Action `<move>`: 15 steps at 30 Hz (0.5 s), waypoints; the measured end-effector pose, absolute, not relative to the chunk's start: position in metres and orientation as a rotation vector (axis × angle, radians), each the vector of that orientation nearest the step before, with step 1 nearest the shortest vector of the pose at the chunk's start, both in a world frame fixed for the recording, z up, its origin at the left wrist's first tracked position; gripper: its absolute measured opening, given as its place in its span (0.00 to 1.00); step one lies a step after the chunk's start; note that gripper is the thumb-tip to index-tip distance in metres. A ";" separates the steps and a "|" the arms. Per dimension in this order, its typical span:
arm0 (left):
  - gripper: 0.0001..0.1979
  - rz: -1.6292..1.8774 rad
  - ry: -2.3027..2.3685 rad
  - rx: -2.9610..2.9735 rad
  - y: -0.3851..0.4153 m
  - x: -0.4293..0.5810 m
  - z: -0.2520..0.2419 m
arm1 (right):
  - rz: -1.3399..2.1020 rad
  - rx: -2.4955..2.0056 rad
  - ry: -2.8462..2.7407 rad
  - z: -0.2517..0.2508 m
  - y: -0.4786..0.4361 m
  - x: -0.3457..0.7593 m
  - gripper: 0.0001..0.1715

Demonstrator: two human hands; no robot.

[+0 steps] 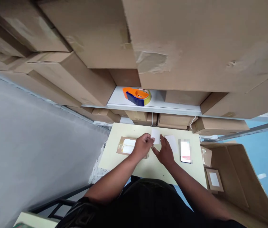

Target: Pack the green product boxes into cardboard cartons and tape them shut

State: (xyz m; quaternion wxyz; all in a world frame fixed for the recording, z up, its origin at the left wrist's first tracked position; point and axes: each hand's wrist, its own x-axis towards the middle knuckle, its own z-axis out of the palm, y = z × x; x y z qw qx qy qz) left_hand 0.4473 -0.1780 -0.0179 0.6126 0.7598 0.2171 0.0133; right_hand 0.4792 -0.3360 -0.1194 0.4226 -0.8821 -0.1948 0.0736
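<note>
My left hand (143,146) pinches a small white label (156,136) above the pale yellow table (115,160). My right hand (165,152) is just right of it, fingers curled with the fingertips touching the label's lower edge. A brown padded envelope with a white label (126,146) lies under and left of my left hand. Another white slip (171,143) lies flat beside my right hand. A phone (186,152) rests on the table further right.
An orange and blue tape dispenser (137,96) sits on a white shelf (115,100) among stacked cardboard boxes (195,47). An open cardboard box (238,177) holding brown packets (214,180) stands right of the table. A grey sheet (29,152) covers the left.
</note>
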 end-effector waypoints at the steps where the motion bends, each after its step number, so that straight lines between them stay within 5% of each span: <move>1: 0.12 0.012 0.424 1.707 -0.182 0.437 -0.010 | 0.234 -2.102 -0.436 -0.108 -0.327 0.473 0.36; 5: 0.13 0.046 0.165 1.660 -0.163 0.399 0.017 | 0.417 -1.680 -0.063 -0.056 -0.300 0.458 0.16; 15: 0.14 -0.079 0.016 1.427 -0.043 0.340 0.027 | 0.443 -1.230 0.202 0.035 -0.219 0.385 0.17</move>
